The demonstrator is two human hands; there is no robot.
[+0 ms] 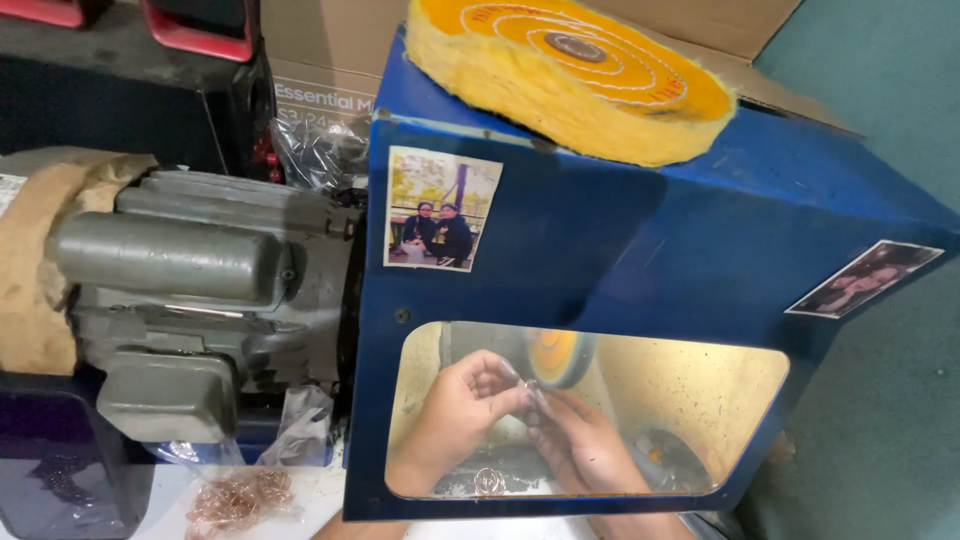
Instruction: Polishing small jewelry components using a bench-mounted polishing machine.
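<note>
Fingers (515, 395) of both my hands are pinched together on one small metal piece, and that is where the work sits right now: behind the clear window of the big blue hood (600, 250), my left hand (455, 415) and right hand (585, 450) meet just below the small yellow buffing wheel (558, 355), holding the small ring-like piece (532, 388) close to the wheel's lower edge. I judge the polishing to be under way rather than finished, since the piece is up at the wheel and not set down; how much of its surface is already done I cannot tell, the window is hazy and the piece is tiny. Largest first around me: the hood with two photo prints stuck on it, the grey motor (190, 290) to its left, a spare yellow cloth wheel (570, 70) lying flat on the hood's top, a heap of thin coppery wire (240, 495) on the table (310, 500) by the motor, and a second small round ring (488, 482) lying on the hood's floor near my left wrist, apart from my hands. As for the piece in my grip, it looks pale and metallic, rounded, mostly hidden by my fingertips, so its exact shape stays unclear.
</note>
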